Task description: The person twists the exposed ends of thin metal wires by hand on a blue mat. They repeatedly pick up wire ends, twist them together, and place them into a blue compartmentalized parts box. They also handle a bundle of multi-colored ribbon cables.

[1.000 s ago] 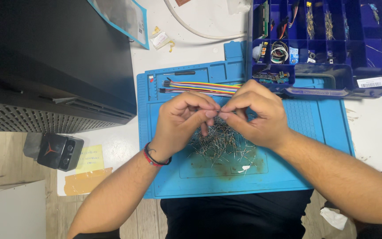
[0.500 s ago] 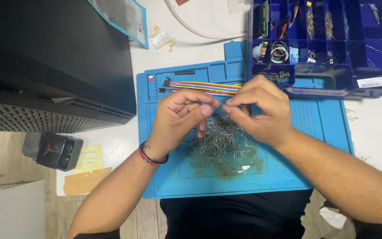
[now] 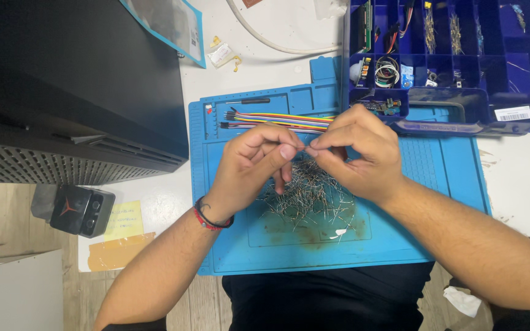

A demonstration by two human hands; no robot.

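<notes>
My left hand [image 3: 254, 167] and my right hand [image 3: 356, 153] meet fingertip to fingertip over a blue work mat [image 3: 443, 184]. Between the pinched fingers runs a thin wire-legged component [image 3: 306, 148], held at both ends. Below the hands lies a loose pile of several such thin metal-legged parts [image 3: 311, 199] on the mat. A red and black band circles my left wrist. A flat rainbow ribbon of jumper wires [image 3: 277, 117] lies on the mat just beyond my hands.
A dark blue compartment organiser [image 3: 461, 55] with small parts stands at the back right, overlapping the mat. A large black case [image 3: 69, 86] fills the left. A white cable [image 3: 265, 40], a small black device [image 3: 75, 210] and a yellow note [image 3: 124, 219] lie around.
Both hands have stayed over the pile, shifting only slightly; the fingertips keep pinching the thin part between them.
</notes>
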